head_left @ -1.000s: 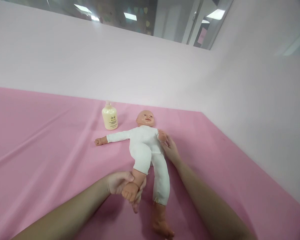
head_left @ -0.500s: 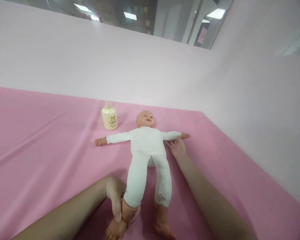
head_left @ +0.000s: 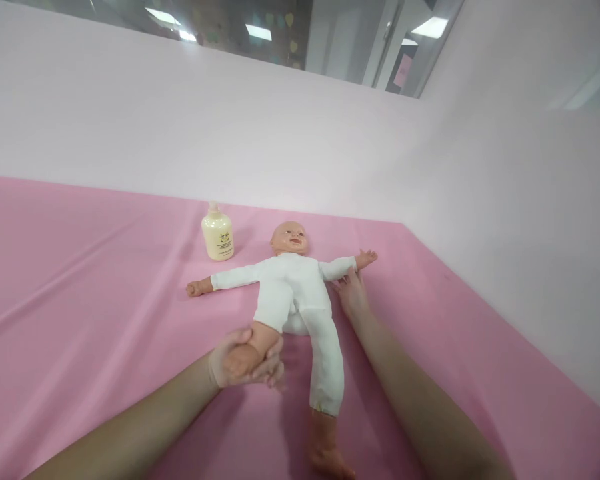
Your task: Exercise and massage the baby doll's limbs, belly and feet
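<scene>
A baby doll [head_left: 300,283] in a white cloth body lies on its back with both arms stretched out to the sides. My left hand [head_left: 247,360] is wrapped round the ankle of the doll's leg on the left, and that leg is bent up towards its belly. The doll's other leg [head_left: 327,373] lies straight, its foot towards me. At the doll's arm on the right, my right hand [head_left: 351,293] rests with fingers apart, fingertips against the sleeve near the wrist.
A cream-coloured pump bottle [head_left: 218,235] stands beyond the doll's arm on the left. Pink cloth with creases [head_left: 105,287] covers the surface. White walls [head_left: 230,133] rise behind and to the right, with a window [head_left: 260,33] above.
My left hand has pushed the doll's leg up and away from me, bending it at the hip and knee. The doll's hand on the right has risen slightly beside my right hand.
</scene>
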`<state>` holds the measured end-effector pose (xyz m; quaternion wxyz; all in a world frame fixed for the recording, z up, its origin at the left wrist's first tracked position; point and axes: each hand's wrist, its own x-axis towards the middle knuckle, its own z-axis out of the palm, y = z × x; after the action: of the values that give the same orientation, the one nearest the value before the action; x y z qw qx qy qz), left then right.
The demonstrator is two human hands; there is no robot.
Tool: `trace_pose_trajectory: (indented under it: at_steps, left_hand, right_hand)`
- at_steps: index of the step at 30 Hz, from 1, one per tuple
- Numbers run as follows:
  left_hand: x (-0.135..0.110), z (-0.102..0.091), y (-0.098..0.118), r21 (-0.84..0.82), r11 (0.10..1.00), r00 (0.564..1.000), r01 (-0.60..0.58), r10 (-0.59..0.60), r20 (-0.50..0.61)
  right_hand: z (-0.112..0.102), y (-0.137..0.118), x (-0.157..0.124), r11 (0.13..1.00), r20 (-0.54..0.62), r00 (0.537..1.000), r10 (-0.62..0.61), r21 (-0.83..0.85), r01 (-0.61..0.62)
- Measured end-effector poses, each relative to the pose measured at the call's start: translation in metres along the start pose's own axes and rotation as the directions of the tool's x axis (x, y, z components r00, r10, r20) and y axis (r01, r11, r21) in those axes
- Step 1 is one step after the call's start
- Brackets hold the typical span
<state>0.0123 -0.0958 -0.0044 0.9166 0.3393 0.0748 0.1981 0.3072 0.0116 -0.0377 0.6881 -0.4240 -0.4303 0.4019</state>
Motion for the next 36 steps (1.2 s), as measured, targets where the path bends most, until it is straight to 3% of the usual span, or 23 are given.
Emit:
trace_pose_trajectory:
  at_steps: [5, 8, 12, 15, 31, 36]
  left_hand:
    - [0.005, 0.001, 0.008, -0.209, 0.975, 0.99, -0.076, 0.049, -0.132]
    - [0.005, 0.002, 0.007, -0.264, 0.962, 0.984, -0.073, 0.026, -0.177]
    - [0.005, 0.002, 0.004, -0.301, 0.948, 0.981, -0.1, 0.044, -0.188]
    - [0.006, 0.002, 0.003, -0.315, 0.945, 0.982, -0.085, 0.026, -0.189]
    - [0.005, -0.001, 0.001, -0.27, 0.961, 0.98, -0.067, 0.013, -0.196]
    - [0.004, -0.001, 0.002, -0.217, 0.975, 0.99, -0.045, 0.013, -0.144]
  right_hand:
    - [0.013, -0.012, -0.015, 0.997, 0.065, 0.998, -0.024, -0.07, 0.029]
    - [0.019, -0.017, -0.028, 0.974, 0.188, 0.977, -0.096, -0.182, 0.131]
    - [0.023, -0.021, -0.037, 0.841, 0.44, 0.881, -0.175, -0.399, 0.366]
    - [0.024, -0.024, -0.038, 0.74, 0.526, 0.82, -0.228, -0.454, 0.497]
    - [0.027, -0.03, -0.037, 0.645, 0.619, 0.758, -0.204, -0.498, 0.58]
    - [0.027, -0.026, -0.036, 0.668, 0.604, 0.766, -0.222, -0.478, 0.57]
